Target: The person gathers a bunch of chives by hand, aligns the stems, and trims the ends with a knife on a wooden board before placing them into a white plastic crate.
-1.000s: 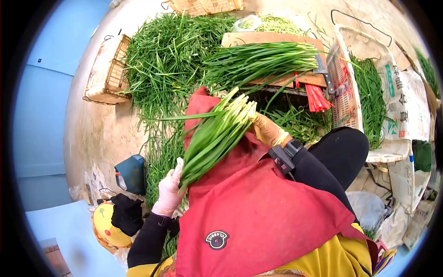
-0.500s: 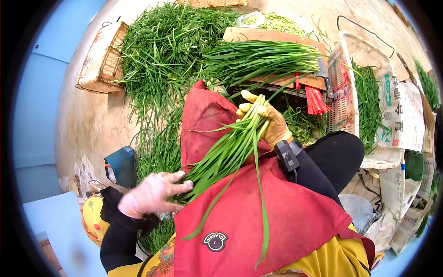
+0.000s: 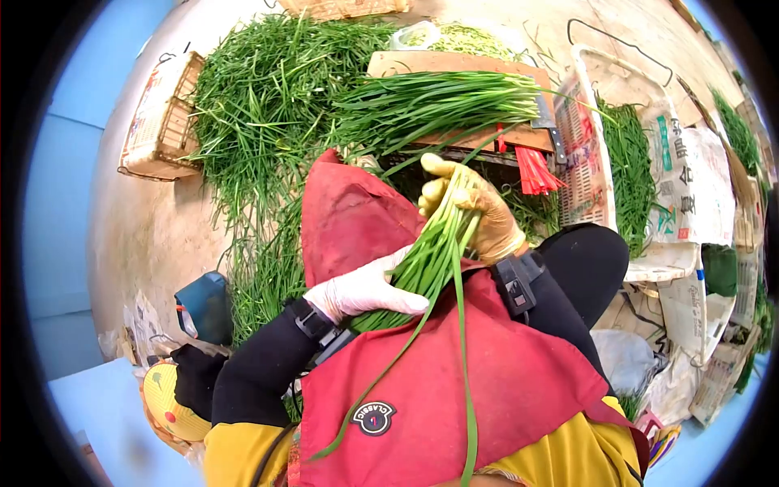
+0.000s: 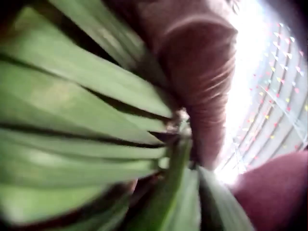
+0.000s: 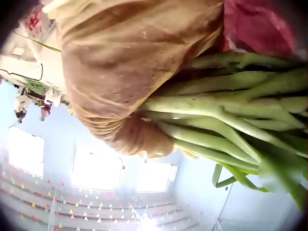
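Observation:
A bunch of garlic chives (image 3: 430, 264) lies slanted over the red apron (image 3: 479, 365), pale stem ends toward the top. My right hand (image 3: 493, 223), in a yellow glove, grips it near those stem ends. In the right wrist view the glove's thumb side (image 5: 120, 62) covers part of the pale stems (image 5: 216, 110). Lower down, my left hand (image 3: 361, 288), in a white glove, holds the leafy part between thumb and fingers. Broad green leaves (image 4: 72, 101) fill the left wrist view beside a gloved finger (image 4: 202, 82). Two long leaves trail down the apron.
Ahead, a larger chive bundle (image 3: 446, 101) lies on a wooden board (image 3: 398, 62) with a knife (image 3: 552, 134) and red strips (image 3: 535, 170). A loose chive heap (image 3: 276, 97) spreads at the left by a crate (image 3: 162, 114). A white basket (image 3: 592, 154) stands right.
My left hand let go of the leaf end, swung out to the left, then came back onto the bunch nearer the right hand. The right hand turned, its fingers now showing round the stems.

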A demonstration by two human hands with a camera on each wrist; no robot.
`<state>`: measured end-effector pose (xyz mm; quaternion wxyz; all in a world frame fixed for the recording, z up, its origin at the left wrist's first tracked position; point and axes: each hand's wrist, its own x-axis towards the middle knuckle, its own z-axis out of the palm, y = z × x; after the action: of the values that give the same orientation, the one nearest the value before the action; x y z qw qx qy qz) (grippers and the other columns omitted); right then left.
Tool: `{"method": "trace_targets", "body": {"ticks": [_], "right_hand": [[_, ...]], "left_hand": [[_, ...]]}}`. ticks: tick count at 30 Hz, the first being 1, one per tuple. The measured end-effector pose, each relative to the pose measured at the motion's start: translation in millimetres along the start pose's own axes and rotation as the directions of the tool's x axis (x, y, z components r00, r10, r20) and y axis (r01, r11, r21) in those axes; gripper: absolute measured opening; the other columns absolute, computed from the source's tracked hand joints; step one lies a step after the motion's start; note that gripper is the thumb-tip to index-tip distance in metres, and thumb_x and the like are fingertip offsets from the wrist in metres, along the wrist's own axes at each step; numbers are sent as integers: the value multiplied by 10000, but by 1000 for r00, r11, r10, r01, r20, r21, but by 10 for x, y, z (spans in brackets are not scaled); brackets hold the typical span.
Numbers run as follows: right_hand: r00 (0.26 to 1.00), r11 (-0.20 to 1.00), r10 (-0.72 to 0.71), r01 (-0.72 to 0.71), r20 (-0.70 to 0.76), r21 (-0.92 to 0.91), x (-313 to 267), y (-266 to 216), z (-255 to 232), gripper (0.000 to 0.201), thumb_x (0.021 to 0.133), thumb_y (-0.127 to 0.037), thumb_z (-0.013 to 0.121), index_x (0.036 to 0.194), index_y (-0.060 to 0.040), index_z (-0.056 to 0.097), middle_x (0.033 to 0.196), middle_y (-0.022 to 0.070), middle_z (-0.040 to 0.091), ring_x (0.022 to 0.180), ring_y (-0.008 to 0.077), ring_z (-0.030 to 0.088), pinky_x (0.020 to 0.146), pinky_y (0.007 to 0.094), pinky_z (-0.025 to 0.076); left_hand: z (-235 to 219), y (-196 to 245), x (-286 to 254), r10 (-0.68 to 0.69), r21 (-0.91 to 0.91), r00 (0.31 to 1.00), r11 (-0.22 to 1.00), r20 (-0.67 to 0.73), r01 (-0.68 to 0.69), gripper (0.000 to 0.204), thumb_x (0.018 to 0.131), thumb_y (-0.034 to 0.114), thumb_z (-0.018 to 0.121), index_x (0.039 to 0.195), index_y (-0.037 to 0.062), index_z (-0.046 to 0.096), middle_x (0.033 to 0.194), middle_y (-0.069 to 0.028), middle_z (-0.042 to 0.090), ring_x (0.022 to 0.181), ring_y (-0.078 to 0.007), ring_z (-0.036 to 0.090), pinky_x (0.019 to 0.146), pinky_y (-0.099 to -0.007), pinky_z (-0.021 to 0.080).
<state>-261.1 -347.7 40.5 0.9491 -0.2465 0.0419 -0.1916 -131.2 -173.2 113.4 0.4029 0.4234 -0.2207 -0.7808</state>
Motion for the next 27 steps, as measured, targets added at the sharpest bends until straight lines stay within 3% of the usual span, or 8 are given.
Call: {"method": "trace_targets", "body": {"ticks": [4, 7, 10, 13, 20, 23, 25, 27], "right_hand": [[964, 761, -203, 43, -174, -647, -193, -384, -34, 472, 876, -117, 660, 1326, -27, 553, 1167, 77, 624, 1121, 172, 565, 993, 311, 443], [966, -54, -41, 252, 254, -966, -216, -619, 359, 404, 838, -164, 691, 1228, -74, 641, 1160, 99, 640, 1114, 268, 583, 996, 352, 430], [927, -322, 187, 369, 324, -872, -160, -343, 326, 309, 790, -123, 709, 1098, -98, 705, 1102, 78, 686, 1135, 261, 582, 966, 401, 412], [970, 49, 41, 239, 241, -970, -103, -243, 104, 211, 793, -63, 689, 997, -101, 730, 976, 38, 721, 948, 219, 655, 919, 369, 417], [774, 272, -614, 23, -156, -962, -266, -665, -449, 205, 857, -14, 671, 1055, -30, 724, 925, 31, 719, 800, 89, 627, 726, 226, 496], [859, 135, -299, -394, -416, -909, -607, -1030, -985, 266, 873, -69, 680, 1134, -15, 692, 994, 42, 709, 835, 92, 625, 780, 249, 510], [937, -37, -134, -330, -322, -943, -755, -965, -867, 375, 906, -189, 683, 1229, -5, 635, 1068, 70, 699, 892, 114, 634, 798, 259, 513], [877, 342, 173, -481, -448, -807, -643, -833, -440, 493, 941, -364, 618, 1279, -5, 602, 1151, 100, 683, 844, 141, 659, 731, 263, 527]], "left_hand": [[-76, -192, 92, 25, -93, 996, 995, -87, -33, 789, 781, 26, 775, 1461, 82, 380, 1331, -10, 546, 1215, -127, 507, 1062, -306, 390], [-84, -218, 104, -11, -148, 996, 989, -85, -1, 745, 795, 7, 752, 1446, 75, 397, 1332, -14, 547, 1228, -136, 504, 1077, -317, 380], [-47, -218, 142, 31, -132, 996, 990, -79, -41, 749, 794, 55, 783, 1435, 67, 395, 1332, -23, 541, 1219, -137, 504, 1069, -315, 392], [-53, -223, 123, 78, -63, 992, 994, -95, -84, 743, 801, 56, 775, 1439, 64, 394, 1342, -22, 535, 1226, -136, 500, 1076, -311, 386], [-60, -219, 60, 109, -25, 983, 993, -146, -114, 753, 784, 38, 778, 1439, 54, 407, 1370, -30, 527, 1225, -136, 511, 1075, -305, 387], [-59, -151, -7, 132, -25, 974, 990, -185, -139, 776, 778, 27, 781, 1449, 55, 392, 1373, -31, 526, 1226, -136, 513, 1075, -304, 386], [-69, -90, -38, 156, -8, 963, 987, -220, -161, 832, 764, 21, 793, 1472, 51, 355, 1383, -31, 515, 1257, -137, 489, 1085, -305, 372], [-81, 5, -30, 211, 53, 950, 978, -230, -204, 862, 756, 21, 801, 1481, 47, 337, 1391, -33, 506, 1269, -138, 476, 1092, -305, 361]]}}
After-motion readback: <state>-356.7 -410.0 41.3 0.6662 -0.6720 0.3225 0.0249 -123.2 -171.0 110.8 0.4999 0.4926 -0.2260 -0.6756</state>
